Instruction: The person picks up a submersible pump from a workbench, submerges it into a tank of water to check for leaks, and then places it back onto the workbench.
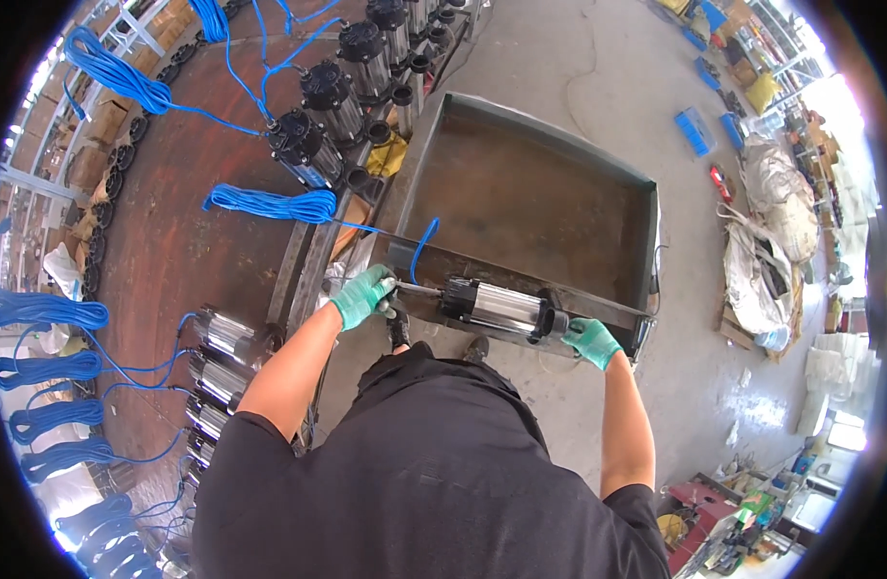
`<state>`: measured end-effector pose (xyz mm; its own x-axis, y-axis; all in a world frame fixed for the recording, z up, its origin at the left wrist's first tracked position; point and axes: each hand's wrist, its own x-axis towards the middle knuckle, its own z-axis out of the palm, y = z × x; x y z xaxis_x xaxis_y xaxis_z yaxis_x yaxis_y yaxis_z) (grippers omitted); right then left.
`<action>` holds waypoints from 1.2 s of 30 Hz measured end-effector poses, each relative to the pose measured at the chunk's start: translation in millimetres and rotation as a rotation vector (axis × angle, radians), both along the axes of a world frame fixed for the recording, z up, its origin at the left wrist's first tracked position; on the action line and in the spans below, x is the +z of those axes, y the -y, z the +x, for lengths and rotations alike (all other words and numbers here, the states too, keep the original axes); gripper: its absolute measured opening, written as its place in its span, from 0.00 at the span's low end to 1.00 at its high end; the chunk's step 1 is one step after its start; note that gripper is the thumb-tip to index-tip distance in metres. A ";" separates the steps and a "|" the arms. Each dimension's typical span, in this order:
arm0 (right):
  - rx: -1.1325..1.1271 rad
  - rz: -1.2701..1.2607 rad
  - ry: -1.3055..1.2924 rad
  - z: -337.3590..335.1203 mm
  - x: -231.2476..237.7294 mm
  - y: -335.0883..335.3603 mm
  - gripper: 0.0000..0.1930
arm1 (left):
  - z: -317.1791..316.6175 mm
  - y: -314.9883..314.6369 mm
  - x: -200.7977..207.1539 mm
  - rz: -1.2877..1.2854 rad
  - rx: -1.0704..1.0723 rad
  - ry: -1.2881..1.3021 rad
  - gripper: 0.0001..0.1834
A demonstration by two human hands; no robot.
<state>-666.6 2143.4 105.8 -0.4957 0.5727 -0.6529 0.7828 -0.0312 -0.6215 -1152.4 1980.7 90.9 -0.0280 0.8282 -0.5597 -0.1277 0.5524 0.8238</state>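
Electric pump [506, 307] sits along the near edge of the metal tank [530, 198], left hand [364, 296] clamped on its slim rod [422, 289], right hand [593, 341] gripping the far end; probably best kept level tbh.

Silver-and-black pump [506, 307] at the metal tank's [648, 232] near edge; gloved right hand [593, 342] grasping one end, gloved left hand [366, 296] beside the other.

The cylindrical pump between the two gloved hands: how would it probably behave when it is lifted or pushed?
The cylindrical pump is probably heavy for its size, as it looks largely metallic. Being rounded, it might roll if pushed; its smooth sheen suggests it may be slippery.
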 end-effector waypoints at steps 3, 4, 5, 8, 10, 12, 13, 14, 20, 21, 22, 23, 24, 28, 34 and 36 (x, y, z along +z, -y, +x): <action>-0.281 -0.118 0.042 -9.5 17.2 6.9 0.13 | -2.2 -8.0 -2.5 -0.133 0.075 -0.052 0.14; -0.340 -0.150 0.009 -5.9 14.0 7.5 0.14 | -5.3 -11.5 -4.0 -0.235 0.147 -0.088 0.16; -0.397 -0.182 -0.025 -3.6 12.5 8.2 0.15 | -8.1 -13.3 -7.8 -0.255 0.309 -0.010 0.19; -0.589 -0.179 -0.187 -8.1 15.5 16.2 0.12 | -29.9 -12.5 -13.7 -0.202 0.450 0.011 0.19; -0.659 -0.185 -0.254 -11.4 13.5 20.4 0.12 | -41.0 -17.0 -21.7 -0.229 0.467 -0.048 0.19; -0.739 -0.191 -0.319 -5.4 5.2 24.0 0.13 | -43.7 -25.3 -33.2 -0.259 0.381 0.005 0.19; -0.796 -0.213 -0.350 -1.7 -2.0 23.3 0.11 | -40.9 -32.0 -39.6 -0.232 0.331 -0.044 0.20; -0.855 -0.234 -0.382 2.1 -8.7 22.7 0.10 | -34.9 -38.7 -46.6 -0.242 0.369 -0.069 0.19; -0.923 -0.377 -0.648 -1.0 -23.0 14.9 0.07 | -55.1 -32.3 -123.5 -0.088 0.460 -0.895 0.18; -0.922 -0.279 -0.591 15.7 -20.5 32.2 0.10 | -21.7 -51.3 -77.0 -0.045 0.406 -0.957 0.19; -0.961 -0.269 -0.596 24.9 -23.2 39.1 0.10 | -2.1 -55.1 -41.3 -0.013 0.393 -1.031 0.20; -0.918 -0.186 -0.589 28.6 -26.1 39.9 0.11 | -3.0 -53.9 -39.4 0.047 0.331 -0.945 0.18; -0.880 -0.101 -0.576 33.0 -26.8 40.5 0.13 | -2.3 -54.7 -44.8 0.061 0.311 -0.943 0.18; -1.132 -0.067 -0.595 20.5 -11.8 38.6 0.07 | 5.5 -71.3 -70.3 0.335 0.143 -0.726 0.30; -1.726 0.085 -0.748 64.6 -16.6 45.4 0.05 | 25.1 -97.0 -28.2 0.121 0.078 -0.216 0.24; -1.882 0.183 -0.862 88.6 -15.7 50.9 0.05 | 34.8 -87.6 4.4 0.102 -0.029 -0.290 0.20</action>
